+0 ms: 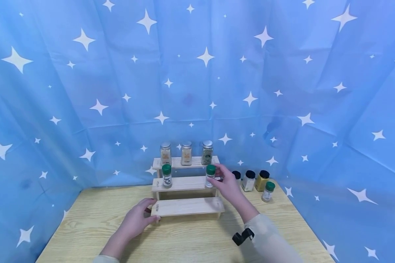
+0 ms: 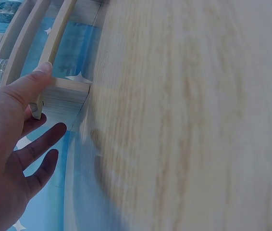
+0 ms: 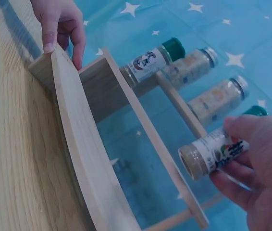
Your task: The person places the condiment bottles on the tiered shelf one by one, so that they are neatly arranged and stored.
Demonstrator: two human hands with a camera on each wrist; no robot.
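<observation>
A three-step wooden spice rack (image 1: 187, 207) stands on the table. My left hand (image 1: 136, 218) grips the left end of its lowest step, the thumb on the front edge and a finger behind; the other fingers are spread in the left wrist view. At the right end of the middle step, my right hand (image 1: 228, 185) holds a green-capped spice jar (image 3: 217, 151) between thumb and fingers, tilted in the right wrist view. Whether its base touches the step, I cannot tell. Another green-capped jar (image 1: 166, 179) stands at that step's left end.
Three silver-capped jars (image 1: 186, 155) line the top step. On the table right of the rack stand three black-capped jars (image 1: 249, 181) and one green-capped jar (image 1: 268, 192). A blue star-patterned curtain (image 1: 184, 91) hangs behind the table.
</observation>
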